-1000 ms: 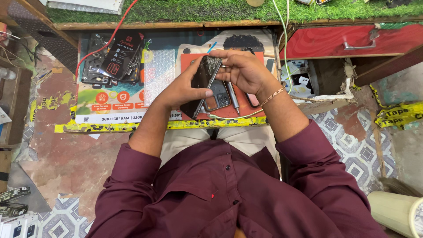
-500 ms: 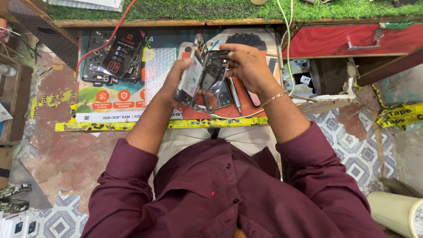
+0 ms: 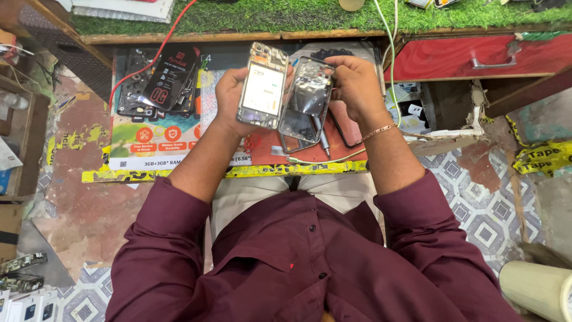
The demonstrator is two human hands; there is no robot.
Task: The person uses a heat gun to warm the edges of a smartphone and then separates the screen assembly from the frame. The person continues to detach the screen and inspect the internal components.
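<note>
Bench [image 3: 179,143] is covered with a printed mat and a pile of phone parts [image 3: 158,80] at its left; red drawer [image 3: 476,56] off right; left hand [image 3: 235,95] grips the opened phone [image 3: 262,86], held up above the bench; right hand [image 3: 351,83] pinches the shiny back cover [image 3: 307,101] just beside it; screwdriver [image 3: 323,140] lies underneath.

I'm sitting in a small phone repair shop — the clutter says so. My opened phone frame [image 3: 263,84] sits at twelve o'clock over a printed phone poster [image 3: 161,134] used as a bench mat. At eleven lies a heap of stripped phone parts [image 3: 158,80] with a red wire [image 3: 156,56]. At two — a red drawer [image 3: 476,56] under a green turf-topped counter [image 3: 238,15]. Circuit boards [image 3: 21,271] lie at eight.
</note>
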